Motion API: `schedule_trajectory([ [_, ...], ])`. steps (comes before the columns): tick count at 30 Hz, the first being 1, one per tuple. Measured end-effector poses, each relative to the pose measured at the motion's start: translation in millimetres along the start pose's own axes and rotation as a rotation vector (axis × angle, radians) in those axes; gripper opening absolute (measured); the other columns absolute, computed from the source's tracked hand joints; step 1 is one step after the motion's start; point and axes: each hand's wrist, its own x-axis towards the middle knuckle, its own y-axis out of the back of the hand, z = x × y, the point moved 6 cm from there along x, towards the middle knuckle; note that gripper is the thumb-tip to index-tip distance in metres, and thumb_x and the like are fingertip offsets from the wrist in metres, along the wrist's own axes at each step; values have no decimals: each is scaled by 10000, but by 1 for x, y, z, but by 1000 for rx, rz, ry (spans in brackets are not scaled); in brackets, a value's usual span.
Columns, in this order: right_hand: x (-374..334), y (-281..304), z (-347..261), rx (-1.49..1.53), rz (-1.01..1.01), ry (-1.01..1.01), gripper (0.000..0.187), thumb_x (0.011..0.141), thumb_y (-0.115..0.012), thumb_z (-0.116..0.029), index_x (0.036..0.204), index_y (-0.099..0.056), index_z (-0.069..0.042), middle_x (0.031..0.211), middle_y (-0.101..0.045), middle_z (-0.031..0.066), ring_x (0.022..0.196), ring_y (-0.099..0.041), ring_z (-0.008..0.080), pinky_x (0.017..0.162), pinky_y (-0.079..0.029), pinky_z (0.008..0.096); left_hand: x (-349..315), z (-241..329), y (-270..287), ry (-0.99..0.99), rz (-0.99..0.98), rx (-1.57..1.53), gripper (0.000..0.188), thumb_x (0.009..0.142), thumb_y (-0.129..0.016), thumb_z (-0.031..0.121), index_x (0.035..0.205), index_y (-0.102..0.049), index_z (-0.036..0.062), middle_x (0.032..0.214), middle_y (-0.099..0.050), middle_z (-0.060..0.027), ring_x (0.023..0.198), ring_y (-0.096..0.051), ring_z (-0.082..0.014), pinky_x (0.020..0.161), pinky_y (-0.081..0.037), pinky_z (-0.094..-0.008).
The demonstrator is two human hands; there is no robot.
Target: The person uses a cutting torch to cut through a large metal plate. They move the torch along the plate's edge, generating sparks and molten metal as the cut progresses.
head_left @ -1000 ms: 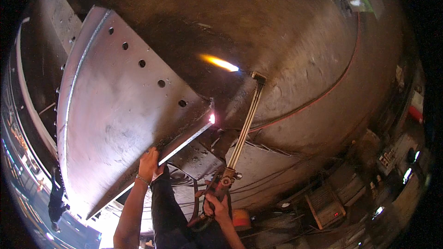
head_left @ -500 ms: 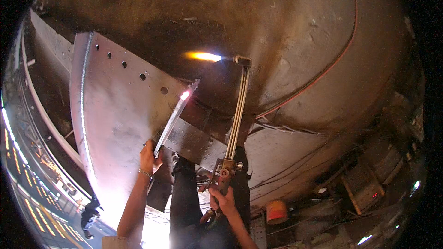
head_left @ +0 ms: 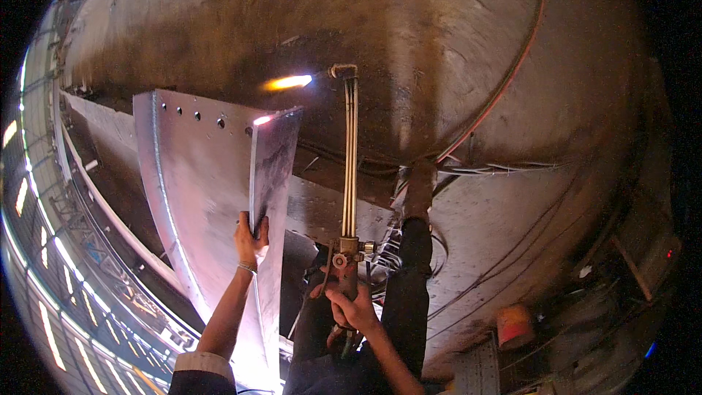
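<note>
My right hand (head_left: 349, 301) is wrapped round the handle of a cutting torch (head_left: 350, 161), which stands upright with its long tubes pointing away from me. From its angled head a lit flame (head_left: 287, 83) points left, apart from any metal. My left hand (head_left: 251, 240) grips the edge of a long, tapered steel strip (head_left: 276, 150), thumb on the face and fingers round the side. A spot on the strip's far end glows white-pink, a little below the flame. Behind the strip, a large curved steel plate (head_left: 197, 175) carries a row of round holes and a weld seam.
A big curved metal wall (head_left: 329, 14) fills the far side, with a red hose (head_left: 504, 91) running along it. Cables lie beyond my legs (head_left: 406, 292). To the lower right sits an orange-red bucket (head_left: 515, 325). Bright light flares at the strip's lower end.
The strip has turned so that its broad face shows, with my left hand still on its edge. The torch has shifted left and slightly up in view, flame still burning. My view has swung left.
</note>
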Motion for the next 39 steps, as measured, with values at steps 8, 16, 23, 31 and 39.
schedule_trajectory([
  [8,2,4,66,87,100,93,176,936,-572,-141,1077,-567,-36,616,-595,30,350,-391,79,339,-344,261,14,76,40,-339,293,-257,387,792,-743,180,1054,-518,3,975,-562,-129,857,-568,-272,764,-443,-378],
  [16,12,-26,109,100,77,142,135,933,-585,-177,879,-589,-53,471,-457,-11,326,-380,93,322,-279,271,30,150,28,-402,-252,-427,176,902,-653,160,896,-621,-14,759,-647,-69,699,-627,-180,637,-488,-305],
  [23,29,-34,143,233,3,141,196,912,-597,-188,763,-532,-79,463,-459,3,311,-378,101,312,-278,285,30,112,-55,-52,-791,-726,340,968,-580,288,1027,-627,-44,878,-700,-95,767,-660,-114,618,-509,-243],
  [31,30,-25,147,392,-258,5,273,957,-515,-193,1182,-480,-43,462,-448,6,323,-347,91,316,-265,255,13,150,-42,-11,-679,-560,260,900,-678,266,841,-619,19,711,-603,10,627,-537,-56,551,-405,-220],
  [39,26,-19,233,756,-908,-117,580,995,-424,-458,1362,-368,-13,562,-513,77,302,-360,56,296,-289,212,-18,146,4,-162,-237,-173,343,852,-710,280,766,-563,-18,584,-502,-20,556,-417,-77,506,-355,-282],
])
